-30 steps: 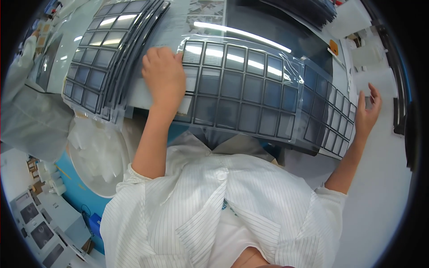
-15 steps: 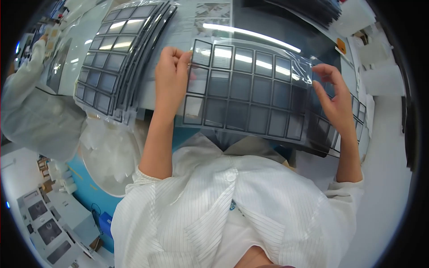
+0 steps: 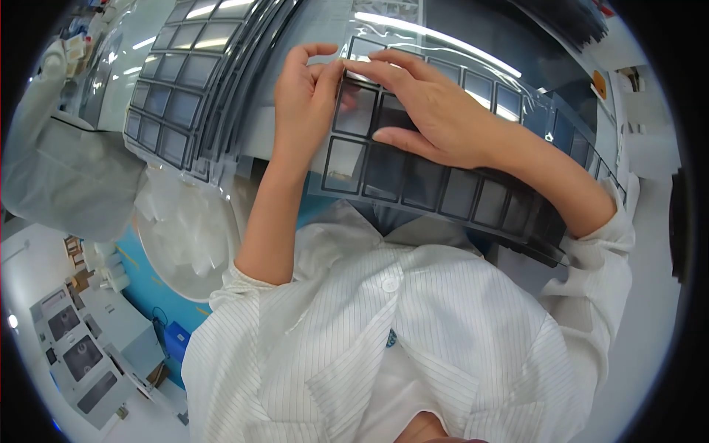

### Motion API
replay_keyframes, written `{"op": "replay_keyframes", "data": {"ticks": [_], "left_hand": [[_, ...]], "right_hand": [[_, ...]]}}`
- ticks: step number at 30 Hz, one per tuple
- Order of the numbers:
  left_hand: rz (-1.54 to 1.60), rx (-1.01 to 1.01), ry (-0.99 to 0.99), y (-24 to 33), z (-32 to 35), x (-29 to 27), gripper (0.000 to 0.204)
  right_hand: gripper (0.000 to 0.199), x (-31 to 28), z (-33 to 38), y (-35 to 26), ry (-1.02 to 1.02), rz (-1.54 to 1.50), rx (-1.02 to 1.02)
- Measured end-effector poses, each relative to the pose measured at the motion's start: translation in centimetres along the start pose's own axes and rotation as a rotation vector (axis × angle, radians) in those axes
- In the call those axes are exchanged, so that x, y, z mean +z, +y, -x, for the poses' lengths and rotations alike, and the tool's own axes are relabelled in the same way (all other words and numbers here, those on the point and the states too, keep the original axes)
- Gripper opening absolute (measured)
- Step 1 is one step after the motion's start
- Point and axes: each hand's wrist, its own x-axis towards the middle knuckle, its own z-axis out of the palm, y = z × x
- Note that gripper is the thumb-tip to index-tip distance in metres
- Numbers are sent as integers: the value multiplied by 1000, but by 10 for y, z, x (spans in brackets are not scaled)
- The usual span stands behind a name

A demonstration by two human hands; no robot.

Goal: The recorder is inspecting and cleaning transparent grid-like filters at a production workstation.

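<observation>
A clear film sheet [image 3: 346, 162] printed with rows of black-framed rectangular panes lies in front of me over darker sheets of the same kind. My left hand [image 3: 309, 92] pinches its left edge between thumb and index finger. Across the sheet reaches my right hand [image 3: 443, 118], palm down, its index fingertip at the left thumb. Its other fingers are stretched out, and the right thumb stands apart over the panes. Whether the right fingertip holds any film there is too small to see. The right hand hides the middle panes.
To the left stands a fanned stack of similar framed sheets [image 3: 181, 74]. Below it, a round white bin [image 3: 159, 269] holds crumpled clear plastic. At far left is another person's pale sleeve [image 3: 33, 103]. An orange tag-like piece [image 3: 599, 83] lies at the right.
My right hand has moved left from the sheet's right end to its left edge, beside my left hand. The left hand keeps its pinch; the view has shifted slightly.
</observation>
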Motion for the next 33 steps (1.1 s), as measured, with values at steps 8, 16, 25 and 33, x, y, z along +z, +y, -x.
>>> {"op": "replay_keyframes", "data": {"ticks": [8, 16, 25, 33], "left_hand": [[5, 17, 14, 0, 2, 1, 21], [-7, 27, 28, 3, 4, 2, 24], [-463, -96, -62, 18, 35, -9, 30], [-567, -40, -19, 17, 34, 0, 28]], "right_hand": [[60, -31, 9, 6, -38, 126, 69], [51, -47, 51, -17, -105, 152, 227], [46, -73, 108, -16, 110, 269, 431], [41, -99, 163, 5, 247, 392, 645]]}}
